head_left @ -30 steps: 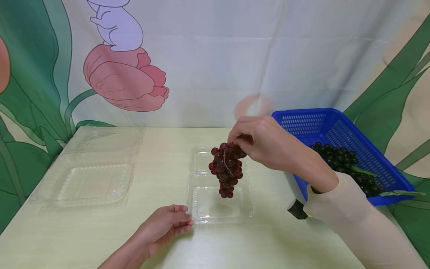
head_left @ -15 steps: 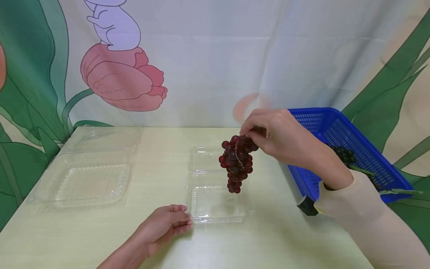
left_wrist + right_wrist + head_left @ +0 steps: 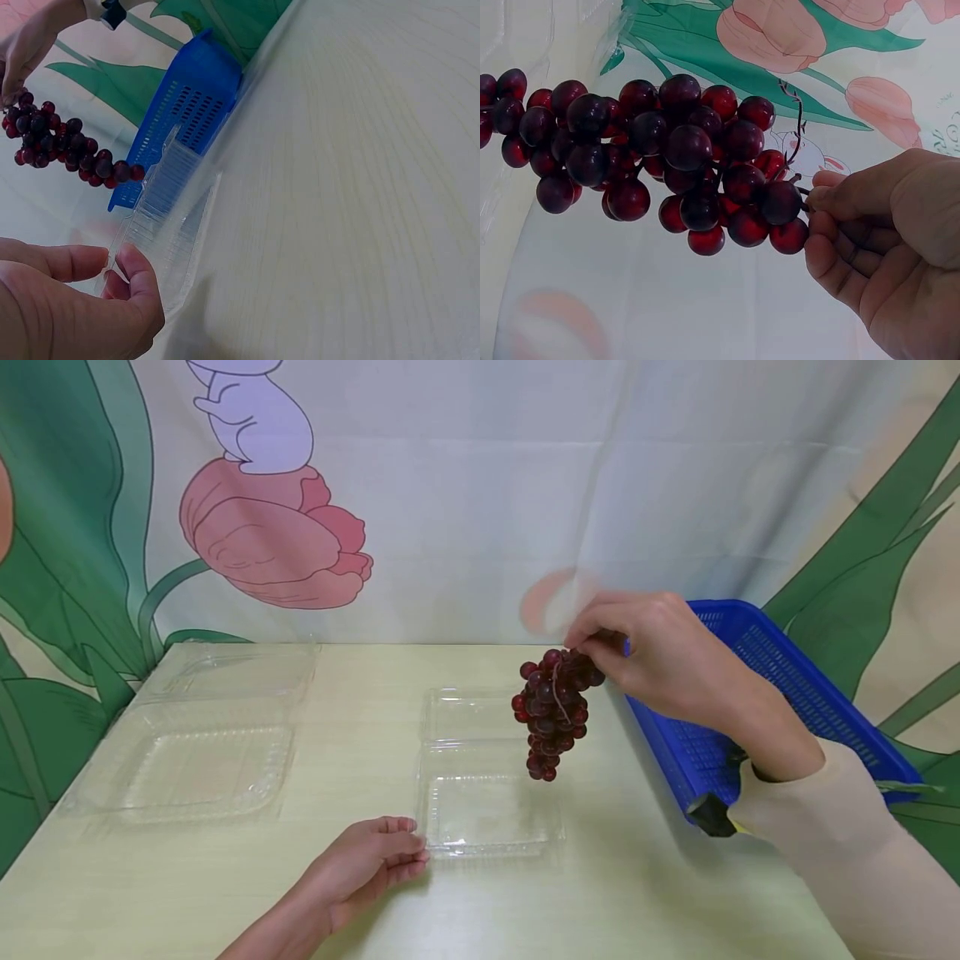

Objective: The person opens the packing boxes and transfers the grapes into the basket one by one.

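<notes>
A bunch of dark red grapes hangs in the air, pinched by its stem between the thumb and fingers of my right hand. The right wrist view shows the stem at the fingertips. Below and left of the grapes, an opened clear plastic clamshell box lies on the table. My left hand pinches the box's near left corner between thumb and fingers, as the left wrist view shows the box edge there.
A blue perforated basket stands at the right, partly hidden by my right arm. A larger opened clear clamshell box lies on the left of the table. A black-ended object shows by my right sleeve. A printed curtain hangs behind.
My right hand has carried the grapes rightward and slightly up, from over the small box toward the basket. My arm now covers the dark grapes seen in the basket earlier. The left hand stays put.
</notes>
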`<state>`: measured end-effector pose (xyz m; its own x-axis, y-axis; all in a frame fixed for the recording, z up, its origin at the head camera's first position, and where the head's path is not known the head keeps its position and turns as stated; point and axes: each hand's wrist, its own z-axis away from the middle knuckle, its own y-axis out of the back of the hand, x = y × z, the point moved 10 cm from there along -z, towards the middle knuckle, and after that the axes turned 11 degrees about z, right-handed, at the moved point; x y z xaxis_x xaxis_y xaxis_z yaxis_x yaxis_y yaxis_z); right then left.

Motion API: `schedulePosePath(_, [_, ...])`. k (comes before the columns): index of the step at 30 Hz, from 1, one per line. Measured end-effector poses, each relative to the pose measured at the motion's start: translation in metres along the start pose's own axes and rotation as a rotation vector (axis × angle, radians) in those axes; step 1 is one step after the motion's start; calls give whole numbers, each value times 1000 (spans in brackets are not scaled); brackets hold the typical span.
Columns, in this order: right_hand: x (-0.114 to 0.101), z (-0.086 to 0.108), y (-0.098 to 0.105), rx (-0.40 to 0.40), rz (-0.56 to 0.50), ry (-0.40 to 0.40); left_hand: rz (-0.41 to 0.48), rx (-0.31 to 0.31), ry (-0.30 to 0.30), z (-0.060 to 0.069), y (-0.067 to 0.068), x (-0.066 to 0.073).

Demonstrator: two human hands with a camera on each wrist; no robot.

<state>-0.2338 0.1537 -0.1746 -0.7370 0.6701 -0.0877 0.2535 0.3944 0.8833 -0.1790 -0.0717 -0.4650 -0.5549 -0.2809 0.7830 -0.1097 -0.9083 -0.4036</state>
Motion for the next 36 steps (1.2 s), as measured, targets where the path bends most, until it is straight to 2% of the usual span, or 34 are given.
schedulePosePath(9, [11,6,15,21,54,-14,2,11,7,-1,2,-2])
schedulePosePath(18, [21,14,39,100,106,2,8,4,14,-1,1,-2])
schedulePosePath(26, [37,26,56,125,168,-66,5,7,18,-1,0,-1])
schedulePosePath(36, [51,39,78,156,277,-108,-4,12,13,-2,0,-1])
